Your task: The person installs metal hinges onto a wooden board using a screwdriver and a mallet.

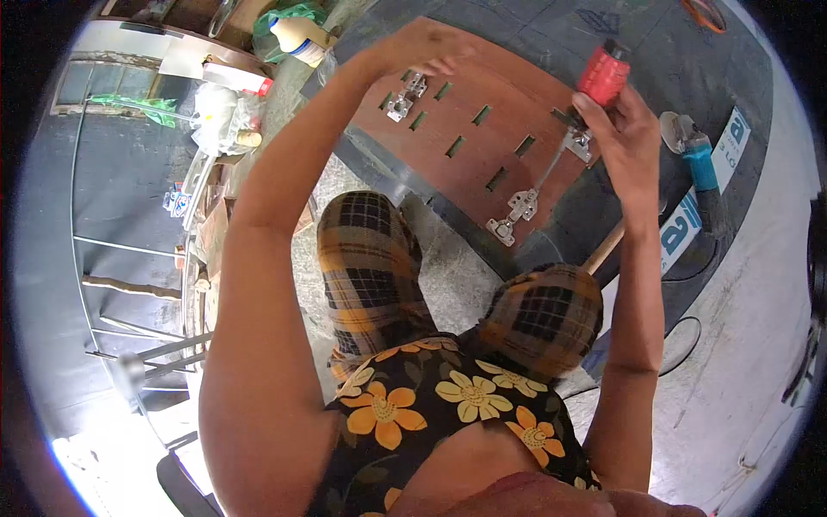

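My right hand [627, 142] is wrapped round the red handle of a screwdriver [603, 76]. Its long metal shaft slants down to a silver cabinet hinge [521, 207] at the near right edge of a reddish-brown wooden board [469, 95]. Another hinge [579, 145] sits beside the shaft, partly behind my right hand. Above the board's far left part, my left hand [431, 47] is held with its fingers stretched out and slightly blurred, nothing seen in them. Just below it, a third hinge [407, 96] rests on the board. Several rectangular slots [481, 115] cut through the wood.
The board lies on a dark sheet [551, 34] in front of my knees. To the right are a blue-wrapped item [702, 164] and a strip with printed letters [680, 228]. A white bottle [301, 39] with a yellow cap stands at the upper left, near plastic bags [215, 112].
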Demonstrator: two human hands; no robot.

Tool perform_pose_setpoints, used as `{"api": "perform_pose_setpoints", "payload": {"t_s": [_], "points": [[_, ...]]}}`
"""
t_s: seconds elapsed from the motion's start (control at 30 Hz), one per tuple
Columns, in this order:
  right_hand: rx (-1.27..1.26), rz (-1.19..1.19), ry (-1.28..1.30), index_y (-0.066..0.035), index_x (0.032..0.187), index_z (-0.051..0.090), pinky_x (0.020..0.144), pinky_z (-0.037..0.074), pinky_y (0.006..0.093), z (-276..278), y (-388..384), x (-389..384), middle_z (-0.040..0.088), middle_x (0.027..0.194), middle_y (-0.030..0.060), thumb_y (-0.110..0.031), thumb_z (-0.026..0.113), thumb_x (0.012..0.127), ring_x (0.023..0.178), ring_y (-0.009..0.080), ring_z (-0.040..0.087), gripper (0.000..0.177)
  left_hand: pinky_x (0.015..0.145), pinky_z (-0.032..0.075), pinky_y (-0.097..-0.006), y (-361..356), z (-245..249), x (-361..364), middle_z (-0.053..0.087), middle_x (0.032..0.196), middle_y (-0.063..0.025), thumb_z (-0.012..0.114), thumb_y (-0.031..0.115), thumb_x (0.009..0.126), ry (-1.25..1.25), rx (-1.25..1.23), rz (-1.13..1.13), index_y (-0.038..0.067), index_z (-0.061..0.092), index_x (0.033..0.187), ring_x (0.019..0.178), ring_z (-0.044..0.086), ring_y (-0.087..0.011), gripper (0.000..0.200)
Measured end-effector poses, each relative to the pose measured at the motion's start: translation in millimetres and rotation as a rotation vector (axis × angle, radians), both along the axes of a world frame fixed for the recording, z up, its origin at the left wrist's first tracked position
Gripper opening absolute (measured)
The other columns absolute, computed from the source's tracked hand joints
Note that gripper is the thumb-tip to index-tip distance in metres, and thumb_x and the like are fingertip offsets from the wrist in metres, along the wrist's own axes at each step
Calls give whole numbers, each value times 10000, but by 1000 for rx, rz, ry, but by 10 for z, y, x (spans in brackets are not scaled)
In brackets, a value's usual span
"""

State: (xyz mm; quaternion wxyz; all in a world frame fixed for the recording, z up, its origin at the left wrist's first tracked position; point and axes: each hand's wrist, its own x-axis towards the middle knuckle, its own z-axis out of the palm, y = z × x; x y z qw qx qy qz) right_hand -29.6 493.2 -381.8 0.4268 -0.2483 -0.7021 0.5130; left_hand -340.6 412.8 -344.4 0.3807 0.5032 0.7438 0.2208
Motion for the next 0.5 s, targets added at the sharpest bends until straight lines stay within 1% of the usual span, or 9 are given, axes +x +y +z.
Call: {"api": "perform_pose_setpoints", "payload": {"t_s": [0.07, 0.1, 0.17, 0.2, 0.27, 0.33, 0.43, 0.5], "points": [[-9, -10, 7, -17, 972, 651, 595, 446, 252, 36, -30, 44, 604, 726, -4, -241, 761, 845, 651, 56, 513, 280, 809, 561, -311, -79, -559, -607, 708, 989, -88, 701, 433, 860, 210, -24, 83, 111, 635, 1223, 939, 690, -188, 490], [25, -15, -29, -25, 997, 652, 591, 427, 241, 40, -32, 62, 599, 737, -13, -236, 760, 850, 650, 53, 500, 278, 768, 557, -298, -186, -670, -688, 714, 933, -88, 700, 416, 858, 257, 8, 126, 102, 663, 1167, 893, 693, -168, 442], [49, -18, -53, -26, 1004, 651, 592, 420, 237, 114, -75, 55, 597, 742, -13, -232, 760, 852, 653, 50, 495, 278, 715, 555, -308, -385, -898, -835, 721, 860, -98, 688, 410, 859, 356, 83, 107, 86, 701, 1078, 826, 700, -164, 392], [61, -19, -68, -26, 1007, 651, 593, 417, 235, 157, -100, 48, 596, 744, -13, -230, 760, 852, 655, 49, 492, 278, 704, 555, -329, -473, -1042, -932, 721, 841, -107, 677, 420, 860, 408, 126, 48, 79, 710, 1045, 805, 704, -180, 390], [96, -31, -149, -27, 1009, 652, 596, 415, 237, 264, -141, 22, 595, 750, -13, -228, 763, 851, 661, 50, 490, 278, 726, 549, -393, -583, -1307, -1030, 714, 870, -132, 660, 433, 847, 528, 105, 47, 81, 700, 1041, 823, 697, -258, 404], [119, -36, -196, -29, 1012, 653, 603, 417, 237, 321, -151, -81, 598, 757, -13, -229, 766, 849, 670, 51, 495, 282, 792, 535, -478, -619, -1573, -1130, 700, 965, -163, 647, 439, 819, 666, -26, 165, 101, 662, 1098, 900, 673, -383, 439], [114, -42, -226, -33, 1022, 655, 624, 429, 231, 345, -194, -277, 610, 772, -11, -235, 771, 845, 688, 54, 517, 293, 832, 523, -486, -626, -2067, -1365, 694, 1038, -152, 636, 542, 786, 575, -92, 401, 160, 657, 1126, 993, 658, -380, 512], [100, -54, -247, -38, 1032, 657, 645, 440, 229, 376, -219, -430, 618, 786, -7, -237, 773, 843, 704, 58, 534, 298, 836, 521, -494, -595, -2265, -1422, 688, 1054, -166, 650, 557, 768, 587, -95, 342, 168, 660, 1115, 1020, 650, -375, 522]]}}
